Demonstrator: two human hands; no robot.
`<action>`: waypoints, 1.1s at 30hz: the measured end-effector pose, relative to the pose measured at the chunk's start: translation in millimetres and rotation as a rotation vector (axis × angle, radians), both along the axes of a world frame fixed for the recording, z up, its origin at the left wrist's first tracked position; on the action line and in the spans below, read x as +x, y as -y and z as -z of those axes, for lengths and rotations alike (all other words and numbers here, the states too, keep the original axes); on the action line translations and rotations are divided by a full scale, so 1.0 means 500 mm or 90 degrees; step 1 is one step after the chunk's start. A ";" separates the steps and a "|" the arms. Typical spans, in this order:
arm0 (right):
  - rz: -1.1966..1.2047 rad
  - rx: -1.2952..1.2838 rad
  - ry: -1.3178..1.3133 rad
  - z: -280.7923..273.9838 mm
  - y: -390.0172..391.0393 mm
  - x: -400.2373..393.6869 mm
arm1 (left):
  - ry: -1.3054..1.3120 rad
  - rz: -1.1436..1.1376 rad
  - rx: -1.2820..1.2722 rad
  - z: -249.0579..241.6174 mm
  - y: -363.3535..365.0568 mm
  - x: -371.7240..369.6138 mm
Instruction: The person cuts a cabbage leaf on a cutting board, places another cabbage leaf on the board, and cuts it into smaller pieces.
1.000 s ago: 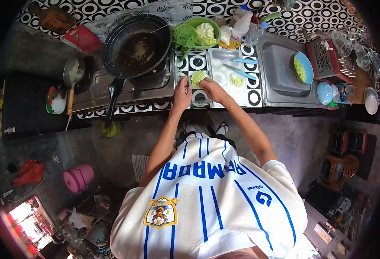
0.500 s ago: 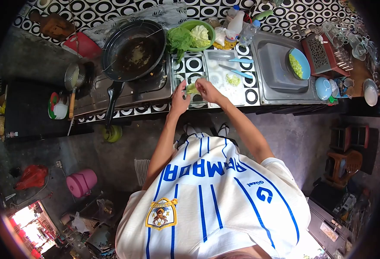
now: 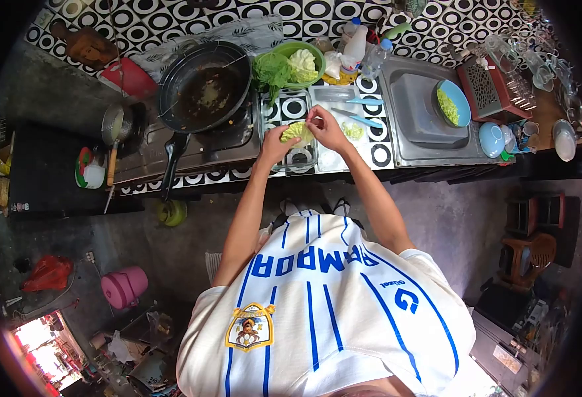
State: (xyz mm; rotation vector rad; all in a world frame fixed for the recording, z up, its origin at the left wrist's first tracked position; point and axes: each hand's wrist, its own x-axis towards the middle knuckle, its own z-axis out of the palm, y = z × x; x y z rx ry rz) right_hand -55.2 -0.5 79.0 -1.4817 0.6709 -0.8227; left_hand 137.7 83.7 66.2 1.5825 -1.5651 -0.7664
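Note:
My left hand (image 3: 275, 146) is closed round a pale green cabbage piece (image 3: 293, 132) above the tiled counter. The fingers of my right hand (image 3: 327, 127) pinch the thin right edge of the same piece. Beneath them is a clear glass container (image 3: 301, 159). Just right of my right hand, a white cutting board (image 3: 334, 162) holds chopped cabbage (image 3: 352, 131) and two blue-handled knives (image 3: 368, 122). Behind my hands stands a green bowl (image 3: 322, 59) with a cabbage head (image 3: 302, 66) and leafy greens (image 3: 270, 71) at its left.
A large black wok (image 3: 205, 86) sits on the stove at left, its handle over the counter edge. Bottles (image 3: 375, 61) stand behind the board. At right, the sink (image 3: 415, 149) holds a grey basin (image 3: 416, 106) and a blue bowl (image 3: 464, 106) with chopped cabbage.
The cabbage piece has come up into fuller view, spread between my hands. My right hand has risen slightly and moved right. The camera view has shifted a little.

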 end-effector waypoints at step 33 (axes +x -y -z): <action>0.109 0.332 0.035 0.022 -0.025 0.009 | -0.482 -0.133 0.121 0.044 0.017 -0.005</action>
